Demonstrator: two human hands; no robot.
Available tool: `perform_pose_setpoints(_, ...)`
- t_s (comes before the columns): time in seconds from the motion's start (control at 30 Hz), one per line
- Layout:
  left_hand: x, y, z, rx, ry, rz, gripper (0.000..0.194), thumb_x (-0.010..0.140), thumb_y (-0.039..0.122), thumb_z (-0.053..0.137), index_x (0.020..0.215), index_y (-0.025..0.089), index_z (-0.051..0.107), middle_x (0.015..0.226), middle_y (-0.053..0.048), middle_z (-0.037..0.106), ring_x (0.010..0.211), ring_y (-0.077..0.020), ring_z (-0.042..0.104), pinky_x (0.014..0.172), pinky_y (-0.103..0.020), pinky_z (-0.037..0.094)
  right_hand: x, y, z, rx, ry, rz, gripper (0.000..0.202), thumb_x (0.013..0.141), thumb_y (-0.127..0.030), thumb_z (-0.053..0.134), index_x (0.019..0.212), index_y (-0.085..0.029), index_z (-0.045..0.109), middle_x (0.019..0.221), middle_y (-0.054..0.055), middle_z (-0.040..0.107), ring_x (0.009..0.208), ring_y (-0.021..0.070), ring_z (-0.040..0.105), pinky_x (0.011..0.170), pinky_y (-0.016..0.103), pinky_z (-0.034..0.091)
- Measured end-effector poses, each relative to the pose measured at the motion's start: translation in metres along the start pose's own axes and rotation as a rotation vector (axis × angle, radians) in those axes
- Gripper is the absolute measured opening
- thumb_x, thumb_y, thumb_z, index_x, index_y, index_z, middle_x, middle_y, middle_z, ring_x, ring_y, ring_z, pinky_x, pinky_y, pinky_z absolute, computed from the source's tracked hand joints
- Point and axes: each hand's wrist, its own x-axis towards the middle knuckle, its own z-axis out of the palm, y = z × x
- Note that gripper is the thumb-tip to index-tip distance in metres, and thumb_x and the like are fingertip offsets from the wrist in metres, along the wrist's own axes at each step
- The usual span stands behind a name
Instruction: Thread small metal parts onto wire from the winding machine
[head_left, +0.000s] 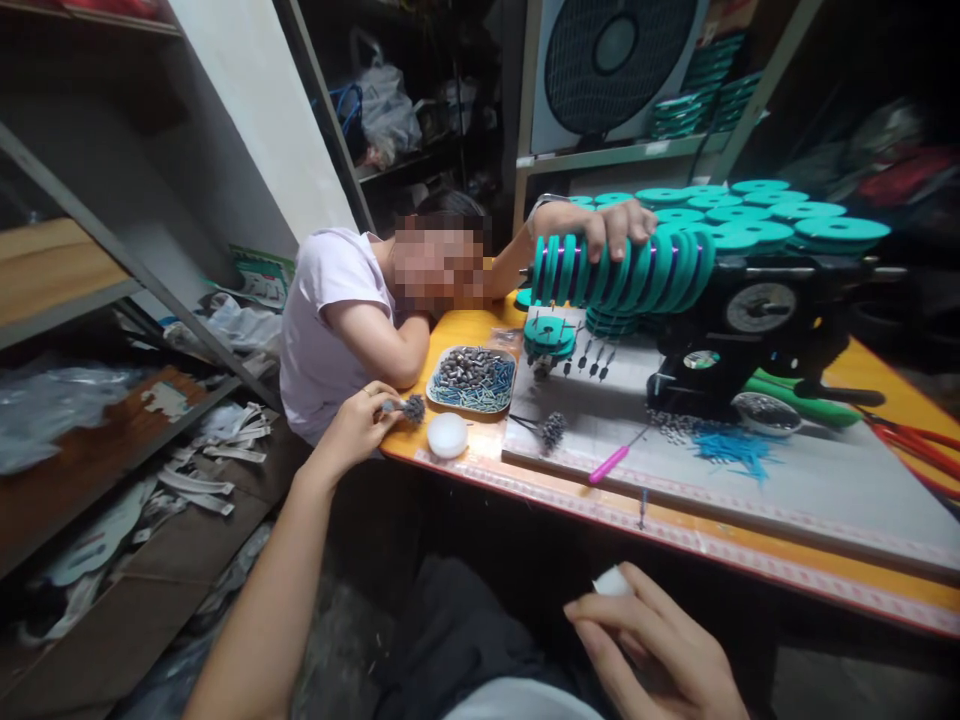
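Two pinches: left hand (361, 428), bundle (413, 408), at table edge (667, 533); right hand (664, 645), white piece (613, 582), outside it.

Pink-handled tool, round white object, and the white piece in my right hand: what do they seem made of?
Pink-handled tool: probably smooth, evenly coloured plastic at the handle; its thin dark shaft suggests metal. Round white object: likely plastic or wax, from its smooth, milky look. White piece: perhaps paper or thin plastic, matte with a crisp corner, though partly hidden.
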Motion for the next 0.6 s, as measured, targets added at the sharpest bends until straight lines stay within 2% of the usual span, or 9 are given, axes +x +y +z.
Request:
perform_pose_setpoints(0.07,-0.018,0.004,0.001,-0.095,0.075,-0.060,0.011,0.077,0.027,0.071,0.083,0.018,0.068,0.084,-0.004,0.065,0.074,-0.0176,0.057,0.069,-0.028,0.047,0.000,0.002,0.002,0.028,0.002,0.014,0.013,0.090,-0.014,0.062,0.095,-0.024,0.069,0.073,0.002,0.065,0.057,0.0157,0.062,0.045,0.023,0.048)
perform_pose_setpoints(0.13,-0.041,0.012,0.011,-0.227,0.102,-0.131,0.021,0.082,0.038,0.069,0.088,0.018,0.063,0.069,0.000,0.058,0.054,-0.0117,0.045,0.052,-0.024,0.038,0.003,0.002,0.006,0.070,0.007,0.036,0.014,0.091,-0.014,0.061,0.095,-0.024,0.069,0.070,0.001,0.063,0.054,0.0145,0.059,0.042,0.023,0.045)
perform_pose_setpoints(0.2,-0.067,0.024,0.031,-0.384,0.061,-0.195,0.033,0.084,0.051,0.066,0.090,0.019,0.058,0.065,0.003,0.053,0.043,-0.0068,0.031,0.042,-0.021,0.028,0.008,0.001,0.010,0.104,0.018,0.074,0.012,0.092,-0.014,0.061,0.093,-0.023,0.070,0.069,0.001,0.063,0.053,0.0138,0.057,0.044,0.023,0.044)
perform_pose_setpoints(0.3,-0.104,0.046,0.071,-0.573,-0.064,-0.280,0.044,0.078,0.057,0.071,0.090,0.018,0.055,0.072,0.000,0.058,0.041,-0.0038,0.029,0.040,-0.021,0.025,0.017,-0.004,0.016,0.136,0.037,0.146,0.012,0.094,-0.018,0.061,0.088,-0.021,0.071,0.069,0.001,0.061,0.055,0.0141,0.055,0.047,0.024,0.043)
perform_pose_setpoints(0.43,-0.139,0.068,0.114,-0.757,-0.169,-0.357,0.039,0.082,0.053,0.072,0.084,0.019,0.052,0.066,0.005,0.050,0.044,-0.0035,0.028,0.042,-0.019,0.024,0.026,-0.008,0.017,0.162,0.088,0.201,0.013,0.094,-0.019,0.061,0.087,-0.020,0.073,0.072,0.002,0.063,0.060,0.0144,0.058,0.051,0.024,0.043)
perform_pose_setpoints(0.53,-0.151,0.072,0.128,-0.775,-0.152,-0.360,0.031,0.084,0.043,0.073,0.083,0.018,0.055,0.064,0.006,0.044,0.049,-0.0054,0.030,0.045,-0.018,0.027,0.027,-0.008,0.015,0.182,0.113,0.231,0.014,0.094,-0.020,0.063,0.086,-0.019,0.074,0.071,0.003,0.063,0.060,0.0141,0.058,0.050,0.023,0.042)
perform_pose_setpoints(0.6,-0.154,0.072,0.131,-0.716,-0.120,-0.339,0.022,0.084,0.034,0.074,0.083,0.019,0.057,0.068,0.005,0.047,0.054,-0.0071,0.035,0.048,-0.018,0.031,0.026,-0.008,0.013,0.189,0.114,0.253,0.014,0.094,-0.021,0.063,0.085,-0.019,0.074,0.071,0.003,0.063,0.060,0.0141,0.057,0.050,0.023,0.042)
